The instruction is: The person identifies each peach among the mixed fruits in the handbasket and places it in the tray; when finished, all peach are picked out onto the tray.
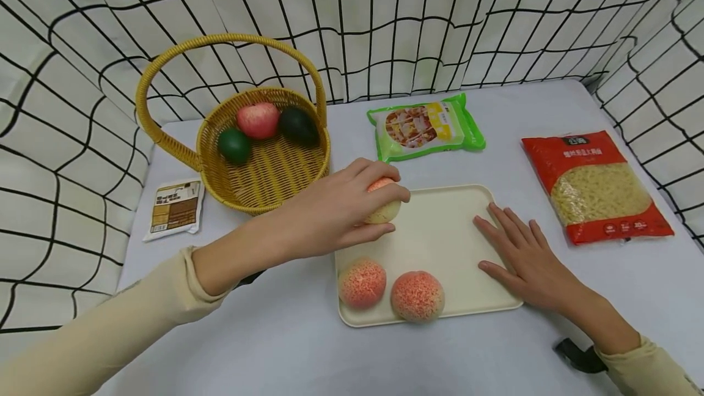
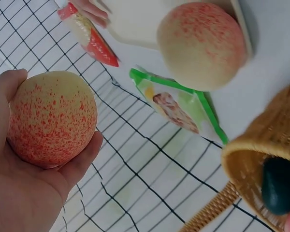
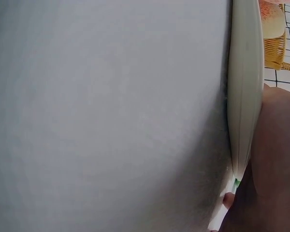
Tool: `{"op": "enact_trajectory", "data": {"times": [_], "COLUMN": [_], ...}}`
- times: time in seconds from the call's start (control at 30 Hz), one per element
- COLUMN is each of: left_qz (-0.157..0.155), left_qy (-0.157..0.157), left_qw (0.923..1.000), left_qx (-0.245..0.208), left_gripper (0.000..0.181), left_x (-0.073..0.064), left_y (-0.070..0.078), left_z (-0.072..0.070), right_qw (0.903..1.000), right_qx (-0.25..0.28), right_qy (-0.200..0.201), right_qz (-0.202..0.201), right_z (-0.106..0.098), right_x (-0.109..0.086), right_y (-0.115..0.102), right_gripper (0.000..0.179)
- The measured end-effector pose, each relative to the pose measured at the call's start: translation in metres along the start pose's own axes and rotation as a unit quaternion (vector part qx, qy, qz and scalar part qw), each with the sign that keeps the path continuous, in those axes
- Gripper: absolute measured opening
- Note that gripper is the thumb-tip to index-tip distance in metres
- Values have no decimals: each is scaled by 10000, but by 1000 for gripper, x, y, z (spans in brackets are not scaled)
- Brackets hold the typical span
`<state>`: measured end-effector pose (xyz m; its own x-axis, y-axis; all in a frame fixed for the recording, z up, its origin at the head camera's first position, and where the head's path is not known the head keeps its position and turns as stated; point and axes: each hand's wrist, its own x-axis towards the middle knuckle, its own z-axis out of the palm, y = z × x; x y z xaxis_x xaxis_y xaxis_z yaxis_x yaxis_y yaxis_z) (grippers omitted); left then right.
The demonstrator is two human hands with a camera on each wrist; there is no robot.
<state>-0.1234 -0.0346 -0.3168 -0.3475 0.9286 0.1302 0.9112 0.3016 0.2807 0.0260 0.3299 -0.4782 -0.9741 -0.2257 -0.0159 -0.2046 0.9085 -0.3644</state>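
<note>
My left hand grips a pink-speckled peach over the left side of a cream tray, its fingers and thumb curled round the fruit. In the left wrist view, the held peach shows its yellow and red-flecked skin. Two more peaches, one left and one right, sit along the tray's near edge. My right hand rests at the tray's right edge with fingers spread and fairly straight. In the right wrist view, that hand lies against the tray's side.
A yellow wicker basket with a tall handle holds an apple, an avocado and a green fruit. Around the tray lie a green packet, a red pasta bag and a small brown-and-white packet. Black netting borders the table.
</note>
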Motion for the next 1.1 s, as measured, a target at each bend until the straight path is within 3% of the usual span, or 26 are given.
{"op": "enact_trajectory", "data": {"times": [0.17,0.4,0.53,0.67,0.83,1.1], "left_qz": [235,531,616,583,511,266], "left_qy": [25,295,259,-41,-643,-1381], "left_qw": [9997,9975,9966,9965,9955,9892], "left_qx": [-41,-371,-484,-594,-464,-424], "left_gripper": [36,34,35,37,41,41], "left_x": [13,25,34,43,56,67], "left_y": [8,16,21,24,23,10], "left_z": [7,18,24,31,47,77], "right_qw": [9999,9998,9999,9998,9999,9998], "right_qx": [21,91,64,26,41,1], "right_qy": [-56,-136,-128,-152,-140,-176], "right_qz": [84,139,87,92,58,119], "right_z": [0,-1,-1,-2,-4,0], "right_x": [0,0,0,0,3,2], "right_y": [0,0,2,3,2,1], "right_gripper": [88,85,85,85,84,84]}}
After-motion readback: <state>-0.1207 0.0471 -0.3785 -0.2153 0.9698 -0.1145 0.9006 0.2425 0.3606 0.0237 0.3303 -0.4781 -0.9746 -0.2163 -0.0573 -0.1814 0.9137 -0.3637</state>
